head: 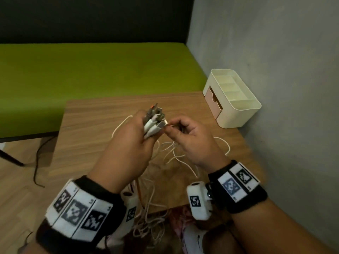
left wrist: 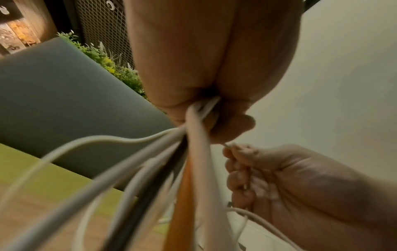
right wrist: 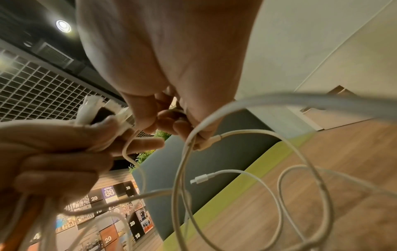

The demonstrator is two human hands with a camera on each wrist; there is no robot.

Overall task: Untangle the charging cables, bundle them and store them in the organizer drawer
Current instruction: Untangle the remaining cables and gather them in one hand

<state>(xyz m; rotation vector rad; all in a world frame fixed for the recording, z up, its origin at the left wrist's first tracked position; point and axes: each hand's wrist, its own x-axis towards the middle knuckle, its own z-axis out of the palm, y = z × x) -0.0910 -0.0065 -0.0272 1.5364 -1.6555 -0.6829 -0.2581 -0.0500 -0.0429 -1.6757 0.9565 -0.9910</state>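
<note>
A: The left hand (head: 128, 143) is clenched round a gathered bunch of white, grey and orange charging-cable plugs (head: 155, 119), the plug ends poking up at twelve o'clock of its knuckles. What of the other?

B: The right hand (head: 190, 142) pinches one thin white cable end (right wrist: 209, 141) just at three o'clock of the bunch, its fingers curled.

A: And the cords themselves?

B: The thin white cords (head: 172, 153) hang in loose loops at six o'clock of both hands, draped over the wood-grain worktop (head: 95, 125) and off its near edge. They look light, limp and slick, likely to slide through a loose grip and snag loop in loop.

A: So the stiff plug housings are probably the best hold, not the soft cord.

B: The cream plastic organizer box (head: 242, 114) stands at two o'clock, well apart, against the grey wall, its small tan drawer (head: 213, 103) seemingly not pulled out.
</note>
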